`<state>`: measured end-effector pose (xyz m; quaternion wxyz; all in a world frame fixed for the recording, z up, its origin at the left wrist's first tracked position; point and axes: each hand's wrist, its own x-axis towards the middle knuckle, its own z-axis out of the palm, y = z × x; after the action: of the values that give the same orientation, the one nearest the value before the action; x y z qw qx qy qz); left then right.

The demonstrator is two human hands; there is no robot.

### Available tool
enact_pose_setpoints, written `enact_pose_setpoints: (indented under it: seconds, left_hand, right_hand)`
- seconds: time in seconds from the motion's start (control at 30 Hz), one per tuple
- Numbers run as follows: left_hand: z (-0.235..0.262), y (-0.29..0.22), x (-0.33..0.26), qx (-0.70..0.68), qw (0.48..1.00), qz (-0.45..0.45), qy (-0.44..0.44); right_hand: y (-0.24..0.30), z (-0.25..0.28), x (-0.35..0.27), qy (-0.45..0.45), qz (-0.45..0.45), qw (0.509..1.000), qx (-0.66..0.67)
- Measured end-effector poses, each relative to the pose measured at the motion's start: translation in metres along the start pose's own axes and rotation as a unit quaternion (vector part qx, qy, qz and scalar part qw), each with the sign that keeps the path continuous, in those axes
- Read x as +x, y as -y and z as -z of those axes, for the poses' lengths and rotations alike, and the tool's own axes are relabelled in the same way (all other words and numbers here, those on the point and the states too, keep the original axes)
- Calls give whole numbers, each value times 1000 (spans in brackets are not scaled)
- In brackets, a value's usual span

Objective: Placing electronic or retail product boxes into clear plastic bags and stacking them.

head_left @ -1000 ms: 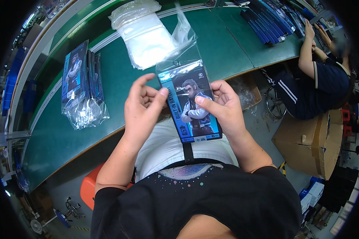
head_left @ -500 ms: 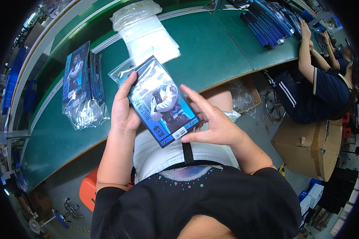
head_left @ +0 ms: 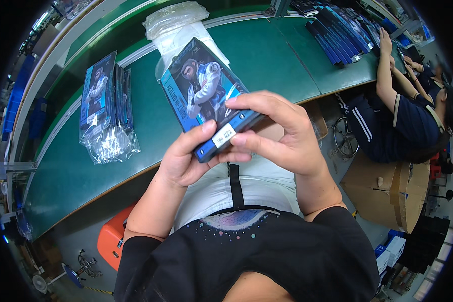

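A flat blue and black box (head_left: 201, 95) with a printed figure in a white jacket is held over the table's front edge, clear plastic film showing at its far left corner. Its near end, with a white label, is tipped up toward me. My left hand (head_left: 189, 158) grips the left corner of that end, thumb on top and fingers underneath. My right hand (head_left: 282, 133) is closed on the right part of the same end, index finger on the printed face and thumb by the label.
A pile of clear plastic bags (head_left: 173, 19) lies on the green table (head_left: 267, 55) beyond the box. Several bagged boxes (head_left: 98, 93) stand at the left. More blue boxes (head_left: 332, 38) lie far right, near a co-worker (head_left: 397, 110). A cardboard carton (head_left: 382, 191) sits on the floor.
The box has moved away from me and tipped so its labelled end faces me. My left hand has shifted from its long side to the near end; my right hand has closed on that end.
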<state>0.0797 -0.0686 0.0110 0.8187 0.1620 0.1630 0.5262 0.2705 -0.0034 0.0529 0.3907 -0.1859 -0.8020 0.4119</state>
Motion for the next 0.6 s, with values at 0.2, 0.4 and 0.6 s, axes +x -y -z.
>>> enact_pose_setpoints:
  seconds: [0.2,0.4,0.6]
  left_hand:
    - [12,7,-3,88,982,101,131]
    - [14,7,-2,197,953,119,197]
    - [8,14,4,107,993,34,18]
  right_hand:
    - [-1,-3,-3,20,14,999,48]
    - [18,7,-25,-253,151,953,-67]
    - [15,-10,-18,-121,-41,992,1]
